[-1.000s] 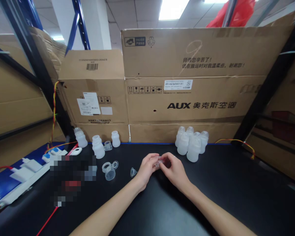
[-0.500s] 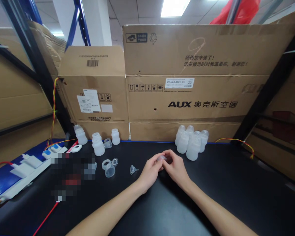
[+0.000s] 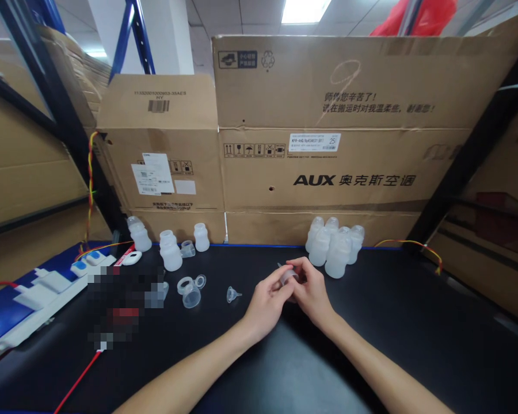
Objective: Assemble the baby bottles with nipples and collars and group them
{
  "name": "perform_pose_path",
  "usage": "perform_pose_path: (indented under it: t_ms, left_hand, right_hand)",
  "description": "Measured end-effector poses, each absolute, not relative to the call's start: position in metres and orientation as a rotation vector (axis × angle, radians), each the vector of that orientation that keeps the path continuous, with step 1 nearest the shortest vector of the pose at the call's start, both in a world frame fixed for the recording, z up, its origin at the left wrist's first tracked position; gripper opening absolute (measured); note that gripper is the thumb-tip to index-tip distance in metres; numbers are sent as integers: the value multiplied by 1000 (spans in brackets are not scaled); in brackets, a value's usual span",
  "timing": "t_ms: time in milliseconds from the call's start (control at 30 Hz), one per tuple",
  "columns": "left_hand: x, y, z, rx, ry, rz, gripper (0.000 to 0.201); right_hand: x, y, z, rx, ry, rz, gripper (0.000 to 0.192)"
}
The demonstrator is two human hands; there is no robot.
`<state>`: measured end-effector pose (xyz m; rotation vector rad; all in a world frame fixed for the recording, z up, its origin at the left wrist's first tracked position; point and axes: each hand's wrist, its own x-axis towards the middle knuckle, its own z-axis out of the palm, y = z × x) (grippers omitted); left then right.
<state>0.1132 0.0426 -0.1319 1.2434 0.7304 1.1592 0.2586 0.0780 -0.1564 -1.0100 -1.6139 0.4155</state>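
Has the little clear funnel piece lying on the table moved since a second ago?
No. The funnel piece lies as far right of the clear cup as before; only the camera shifted.

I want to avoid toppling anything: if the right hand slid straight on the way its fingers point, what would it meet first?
The right hand points up-left at the small clear plastic part, pinched with the left hand. Beyond, bare black tabletop up to the cardboard boxes; depth unclear.
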Motion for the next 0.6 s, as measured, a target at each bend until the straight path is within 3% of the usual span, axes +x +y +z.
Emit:
perform_pose_path:
  t_ms: [400,600]
  left_hand:
    - [98,59,-138,1650,983,1047,43]
    - [86,63,-135,2092,1225,1087,35]
  right_hand:
    - [256,80,-151,-1111,-1700,548,24]
    - [257,77,-155,-1028,-1806,695,35]
